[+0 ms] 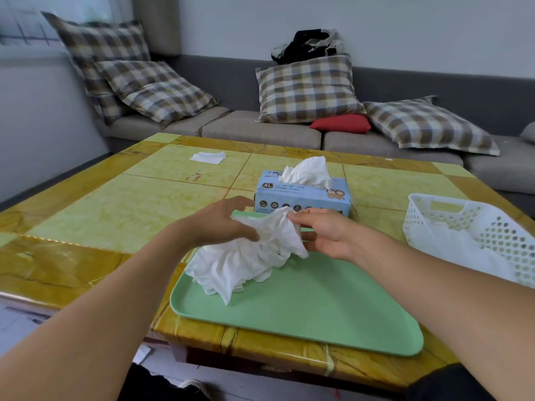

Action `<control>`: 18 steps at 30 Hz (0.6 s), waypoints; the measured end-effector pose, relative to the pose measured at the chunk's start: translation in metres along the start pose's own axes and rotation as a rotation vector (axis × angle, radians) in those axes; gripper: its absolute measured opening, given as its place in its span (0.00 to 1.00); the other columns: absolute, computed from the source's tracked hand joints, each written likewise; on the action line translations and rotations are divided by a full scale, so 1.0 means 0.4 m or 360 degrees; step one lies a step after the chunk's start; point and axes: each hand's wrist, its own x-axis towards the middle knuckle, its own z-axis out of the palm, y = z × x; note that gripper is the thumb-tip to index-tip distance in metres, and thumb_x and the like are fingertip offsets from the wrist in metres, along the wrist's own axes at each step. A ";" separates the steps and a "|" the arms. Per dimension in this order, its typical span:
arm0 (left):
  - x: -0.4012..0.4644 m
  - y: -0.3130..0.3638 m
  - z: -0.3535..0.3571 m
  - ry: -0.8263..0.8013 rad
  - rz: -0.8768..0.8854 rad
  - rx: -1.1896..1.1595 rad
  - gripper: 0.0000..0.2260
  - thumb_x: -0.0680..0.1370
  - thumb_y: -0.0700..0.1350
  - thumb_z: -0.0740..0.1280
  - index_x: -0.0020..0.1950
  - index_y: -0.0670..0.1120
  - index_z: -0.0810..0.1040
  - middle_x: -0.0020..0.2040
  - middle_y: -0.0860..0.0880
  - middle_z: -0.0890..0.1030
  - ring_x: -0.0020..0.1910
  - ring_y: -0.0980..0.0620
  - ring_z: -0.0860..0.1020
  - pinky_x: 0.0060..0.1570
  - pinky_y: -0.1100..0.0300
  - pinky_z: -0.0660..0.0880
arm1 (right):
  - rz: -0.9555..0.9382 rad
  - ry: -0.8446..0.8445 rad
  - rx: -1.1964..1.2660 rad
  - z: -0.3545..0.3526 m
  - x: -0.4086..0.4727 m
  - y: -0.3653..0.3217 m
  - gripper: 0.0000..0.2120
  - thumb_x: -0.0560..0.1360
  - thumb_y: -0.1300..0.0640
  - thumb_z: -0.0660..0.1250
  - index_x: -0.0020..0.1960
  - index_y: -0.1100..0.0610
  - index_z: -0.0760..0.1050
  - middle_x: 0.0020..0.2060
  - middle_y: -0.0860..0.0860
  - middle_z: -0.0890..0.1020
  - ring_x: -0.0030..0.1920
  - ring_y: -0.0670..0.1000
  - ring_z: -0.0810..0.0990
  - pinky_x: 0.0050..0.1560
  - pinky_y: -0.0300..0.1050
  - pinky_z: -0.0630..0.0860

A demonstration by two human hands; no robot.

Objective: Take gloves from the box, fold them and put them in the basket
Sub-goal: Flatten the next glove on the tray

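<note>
A crumpled white glove [246, 261] hangs between both hands above the far left part of a green tray [318, 308]. My left hand [220, 221] grips its upper left part. My right hand [324, 230] pinches its top edge from the right. Behind the hands stands the light blue glove box [304, 196], with another white glove [308, 172] sticking out of its top slot. At the right edge of the table sits the white perforated basket [469, 224], with white gloves lying inside it.
The tray lies on a yellow tiled table [115, 204], near its front edge. A flat white piece [208, 157] lies at the far left of the table. A grey sofa [260, 128] with checked cushions runs behind the table.
</note>
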 end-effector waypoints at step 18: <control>0.054 0.002 0.030 0.0720 0.0031 0.0285 0.05 0.73 0.38 0.72 0.38 0.41 0.79 0.34 0.46 0.79 0.35 0.46 0.76 0.33 0.59 0.70 | -0.0229 0.0320 0.0676 -0.086 -0.034 -0.075 0.15 0.83 0.60 0.63 0.68 0.62 0.74 0.55 0.59 0.83 0.49 0.56 0.83 0.48 0.53 0.82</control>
